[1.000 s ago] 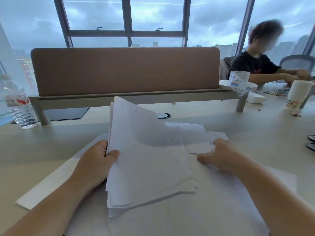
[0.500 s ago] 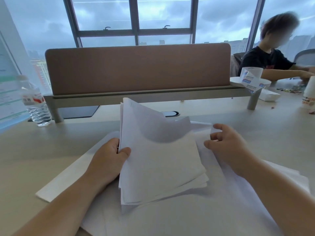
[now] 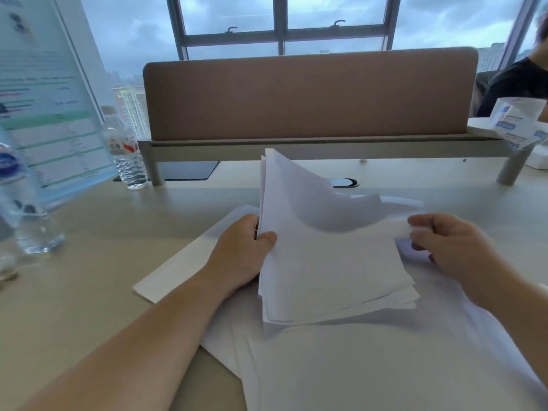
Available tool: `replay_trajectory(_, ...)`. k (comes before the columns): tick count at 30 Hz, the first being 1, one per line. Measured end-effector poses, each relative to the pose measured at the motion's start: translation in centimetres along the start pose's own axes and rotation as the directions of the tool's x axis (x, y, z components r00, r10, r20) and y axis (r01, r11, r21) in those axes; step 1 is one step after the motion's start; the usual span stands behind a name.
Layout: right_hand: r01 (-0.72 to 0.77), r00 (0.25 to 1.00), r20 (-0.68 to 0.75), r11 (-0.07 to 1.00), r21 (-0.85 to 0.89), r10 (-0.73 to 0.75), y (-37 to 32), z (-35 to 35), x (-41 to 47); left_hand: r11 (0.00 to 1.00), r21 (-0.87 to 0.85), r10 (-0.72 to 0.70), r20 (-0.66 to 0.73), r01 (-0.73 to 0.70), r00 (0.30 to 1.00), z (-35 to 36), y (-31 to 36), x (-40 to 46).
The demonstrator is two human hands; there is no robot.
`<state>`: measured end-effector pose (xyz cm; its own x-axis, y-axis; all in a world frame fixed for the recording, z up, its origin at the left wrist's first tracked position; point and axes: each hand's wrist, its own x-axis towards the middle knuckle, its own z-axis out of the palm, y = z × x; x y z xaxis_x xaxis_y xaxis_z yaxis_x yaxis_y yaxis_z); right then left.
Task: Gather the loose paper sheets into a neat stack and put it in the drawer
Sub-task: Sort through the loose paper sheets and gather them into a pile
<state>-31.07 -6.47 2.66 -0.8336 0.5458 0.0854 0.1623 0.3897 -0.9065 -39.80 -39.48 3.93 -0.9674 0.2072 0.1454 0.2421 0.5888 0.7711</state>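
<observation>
Office by tall windows, grey sky beyond. Head view only. Pale tabletop with a brown divider panel across the back; two water bottles and a standing printed sign at the left; another person's dark sleeve at the far right edge.

Left hand grips a bundle of paper sheets along its left edge, thumb on top, fingers curled beneath. Bundle is lifted and tilted off the tabletop, top corner drooping; lower edges are fanned, not squared.

Right hand pinches one more sheet just beside the bundle's right edge. Blurred there, so the exact hold is hard to read.

More loose sheets lie spread flat under and in front of both hands, overlapping.

Judgement: gathering is partly done. Remaining sheets need collecting, then edges squared. No drawer is in view; stowing is not yet done.
</observation>
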Motion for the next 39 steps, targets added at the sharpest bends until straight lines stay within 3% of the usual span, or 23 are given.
replay_trajectory(4, 0.008, 1.000, -0.021, 1.000, 0.028, -0.008, 0.3, 0.5, -0.3, 1.000, -0.020, 0.015, 0.018, -0.015, 1.000, -0.1, 0.0, -0.1)
replay_trajectory(10, 0.086, 0.957, -0.289, 0.982, 0.170, -0.034, -1.1, -1.1, -0.9, 1.000, -0.027, 0.008, 0.009, -0.007, 1.000, -0.2, -0.2, 0.0)
replay_trajectory(13, 0.202, 0.898, -0.402, 0.979, 0.012, -0.180, -1.2, -2.0, -1.1, 1.000, -0.018, 0.011, 0.015, -0.011, 1.000, -0.1, -0.2, 0.0)
replay_trajectory(16, 0.383, 0.771, -0.489, 0.911, -0.155, -0.408, -2.1, -1.9, -2.1, 1.000, -0.030, 0.004, 0.024, -0.003, 1.000, 0.0, -0.2, 0.0)
replay_trajectory(19, 0.506, 0.664, -0.397, 0.772, -0.385, -0.633, -4.1, -0.6, -4.1, 1.000, -0.023, 0.001, 0.018, -0.001, 1.000, 0.0, -0.2, 0.0)
replay_trajectory(22, 0.668, 0.557, -0.183, 0.568, -0.480, -0.810, -5.3, 0.1, -5.4, 1.000, 0.006, 0.008, 0.017, -0.009, 1.000, 0.0, -0.2, 0.1)
replay_trajectory(25, 0.759, 0.508, 0.062, 0.412, -0.503, -0.859, -5.3, 1.1, -5.5, 1.000, -0.008, 0.004, 0.020, -0.004, 1.000, 0.1, -0.3, 0.0)
replay_trajectory(27, 0.812, 0.509, 0.221, 0.379, -0.445, -0.832, -4.9, 1.7, -5.5, 1.000, -0.023, -0.002, 0.025, 0.003, 1.000, 0.1, -0.4, 0.0)
replay_trajectory(29, 0.808, 0.573, 0.308, 0.462, -0.366, -0.759, -4.4, 2.2, -5.6, 1.000, -0.017, 0.003, 0.026, -0.003, 1.000, 0.1, -0.4, 0.1)
replay_trajectory(31, 0.729, 0.683, 0.350, 0.634, -0.258, -0.642, -4.1, 2.6, -5.6, 1.000, -0.004, 0.017, 0.025, -0.017, 1.000, 0.0, -0.4, 0.2)
replay_trajectory(33, 0.628, 0.744, 0.396, 0.766, -0.138, -0.539, -3.9, 2.8, -5.6, 1.000, -0.001, 0.029, 0.027, -0.029, 0.999, 0.0, -0.3, 0.2)
replay_trajectory(39, 0.548, 0.783, 0.456, 0.815, -0.185, -0.423, -3.9, 2.7, -5.4, 0.997, -0.072, 0.026, 0.057, -0.022, 0.998, 0.0, -0.5, 0.2)
